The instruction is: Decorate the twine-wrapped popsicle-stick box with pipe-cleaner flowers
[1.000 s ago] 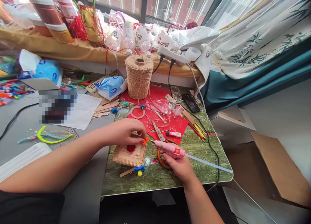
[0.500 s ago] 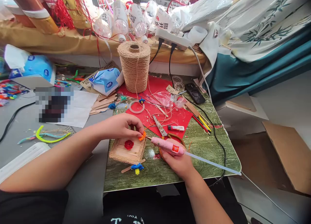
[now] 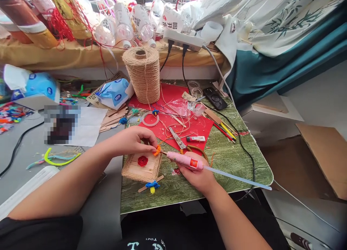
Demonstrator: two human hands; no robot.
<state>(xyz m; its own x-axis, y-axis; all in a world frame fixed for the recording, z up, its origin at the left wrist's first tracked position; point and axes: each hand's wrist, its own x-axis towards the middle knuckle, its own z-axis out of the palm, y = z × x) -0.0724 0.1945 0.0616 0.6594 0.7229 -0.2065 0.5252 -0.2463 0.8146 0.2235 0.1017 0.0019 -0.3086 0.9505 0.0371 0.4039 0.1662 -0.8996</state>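
Observation:
My left hand (image 3: 138, 140) pinches a small orange fuzzy loop (image 3: 157, 150), which looks like pipe cleaner, above the corner of a wooden stick tray (image 3: 137, 169) edged with twine. In my right hand (image 3: 199, 176) is a pink hot glue gun (image 3: 184, 160), its metal tip at the orange loop and a long clear glue stick (image 3: 238, 177) poking out of its back. Inside the tray sits a red rolled flower (image 3: 142, 161). A blue flower with a yellow end (image 3: 151, 185) lies at the tray's near edge, by a craft stick (image 3: 159, 178). Whether the tip touches the loop is hard to tell.
Scissors (image 3: 177, 138) lie on red paper (image 3: 202, 128) beyond the glue gun. Behind stands a large twine spool (image 3: 142, 76). A black cable (image 3: 249, 152) crosses the green board (image 3: 230, 163) on the right. Craft sticks (image 3: 114, 119) and a tissue pack (image 3: 114, 92) are at left.
The camera view has shifted slightly. My left hand still pinches the orange loop, and the glue gun's tip remains beside it.

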